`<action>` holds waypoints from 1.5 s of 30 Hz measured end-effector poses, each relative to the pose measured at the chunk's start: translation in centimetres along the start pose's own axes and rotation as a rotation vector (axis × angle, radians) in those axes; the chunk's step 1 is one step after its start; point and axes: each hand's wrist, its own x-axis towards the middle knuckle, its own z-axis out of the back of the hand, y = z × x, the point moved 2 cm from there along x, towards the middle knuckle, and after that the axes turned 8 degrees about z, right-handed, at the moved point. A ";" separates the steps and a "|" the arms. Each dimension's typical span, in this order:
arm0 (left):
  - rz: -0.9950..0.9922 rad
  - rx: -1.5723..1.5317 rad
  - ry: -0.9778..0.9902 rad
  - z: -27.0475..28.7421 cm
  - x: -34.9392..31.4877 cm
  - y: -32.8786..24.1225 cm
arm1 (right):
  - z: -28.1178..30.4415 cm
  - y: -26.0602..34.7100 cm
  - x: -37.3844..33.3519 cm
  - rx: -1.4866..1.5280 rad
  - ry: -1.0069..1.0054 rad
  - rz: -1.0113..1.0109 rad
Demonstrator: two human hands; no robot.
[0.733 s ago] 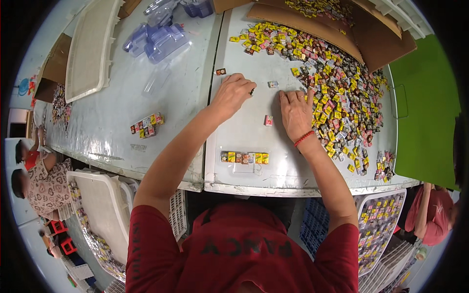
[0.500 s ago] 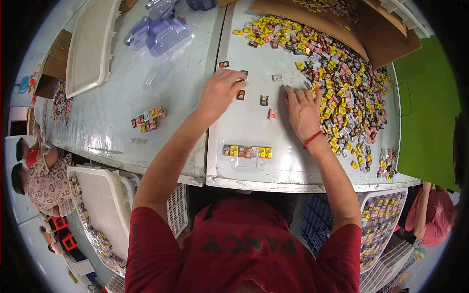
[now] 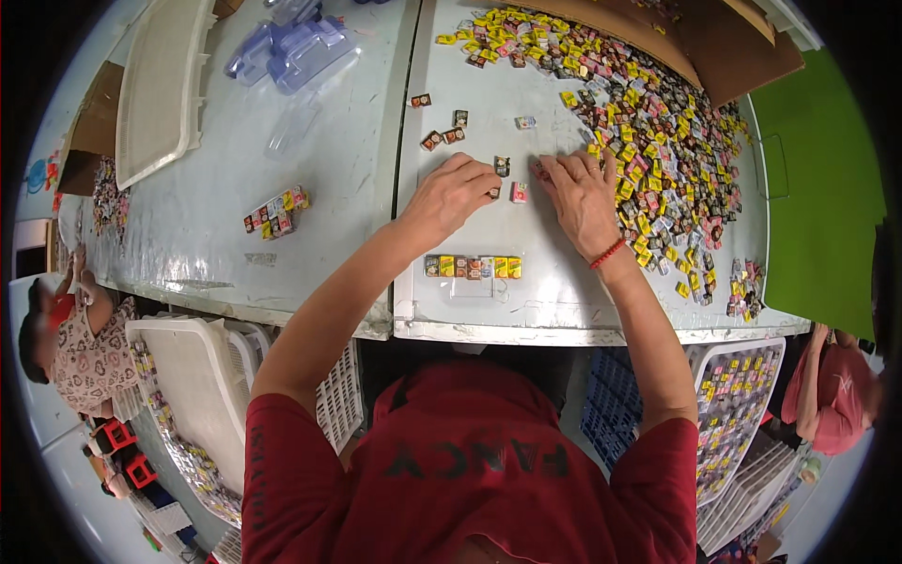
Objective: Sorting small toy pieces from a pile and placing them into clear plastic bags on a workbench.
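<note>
My left hand (image 3: 457,195) has its fingers bent together over the right-hand table, fingertips on a small dark box-shaped piece (image 3: 494,192). Just beyond them lies another black piece (image 3: 502,166), with a pink piece (image 3: 519,193) between my hands. My right hand (image 3: 581,197), a red bracelet at its wrist, is curled at the edge of the heap, pinching a small dark reddish piece (image 3: 540,170) that is mostly covered. Nearer me, a row of yellow, brown and dark pieces (image 3: 474,267) sits along a clear plastic tray (image 3: 479,289). Two brown pieces (image 3: 443,138) lie beyond my left hand.
A large heap of mixed pieces (image 3: 658,169) spreads over the right side, before an open cardboard box (image 3: 752,66). On the left table are a filled clear pack (image 3: 277,213), bluish plastic trays (image 3: 305,56) and a white crate lid (image 3: 164,94). Other people sit at both sides.
My left hand has moved nearer me and rightward, onto a dark piece. Two brown pieces now show where it was. My right hand's fingers have curled in. The view has shifted slightly.
</note>
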 end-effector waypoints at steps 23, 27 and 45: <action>0.059 -0.077 -0.039 -0.9 1.4 -2.1 | 0.2 0.0 -1.1 0.108 -0.114 0.132; 0.106 -0.141 -0.098 3.3 -3.4 -4.6 | 4.0 4.0 -3.1 0.208 -0.176 0.084; 0.018 -0.033 -0.092 0.9 -11.9 -6.6 | 2.3 12.4 -7.6 0.298 -0.157 0.008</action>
